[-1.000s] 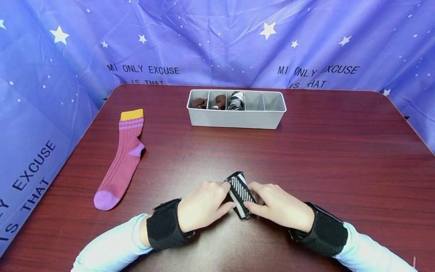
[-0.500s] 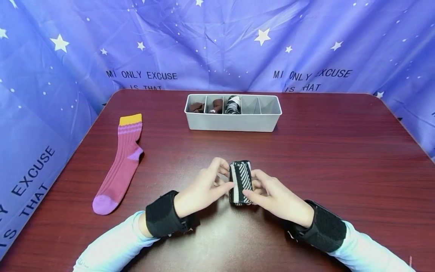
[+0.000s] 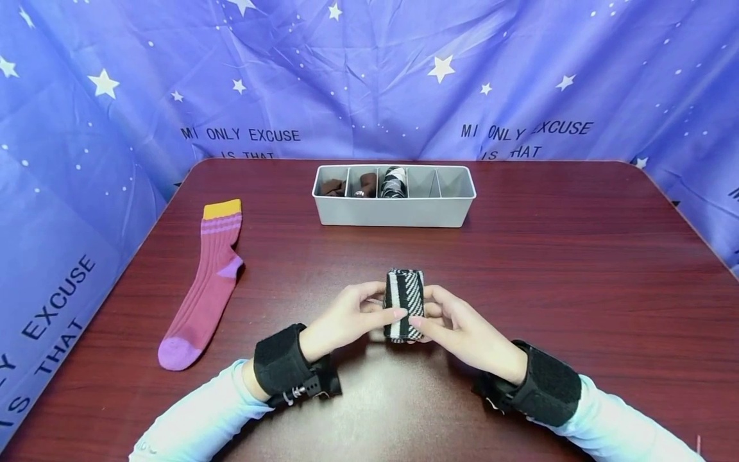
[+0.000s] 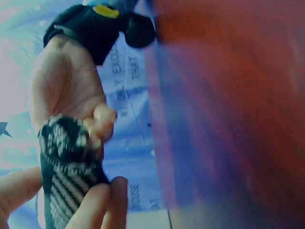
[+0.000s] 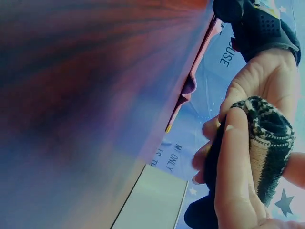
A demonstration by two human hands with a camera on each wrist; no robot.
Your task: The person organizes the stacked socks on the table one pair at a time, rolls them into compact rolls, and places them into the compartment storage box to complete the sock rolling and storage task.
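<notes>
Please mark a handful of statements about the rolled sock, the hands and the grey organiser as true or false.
1. Both hands hold the rolled black-and-white sock. True: the left hand and the right hand pinch it from either side.
2. The pink sock lies inside the grey organiser. False: it lies flat on the table, to the left of the organiser.
3. Every compartment of the organiser is filled. False: the three left ones hold rolled socks, the two right ones show nothing.
4. One sock in the organiser is black and white. True: the striped roll sits in the third compartment from the left.
5. The pink sock has a yellow cuff. True.
</notes>
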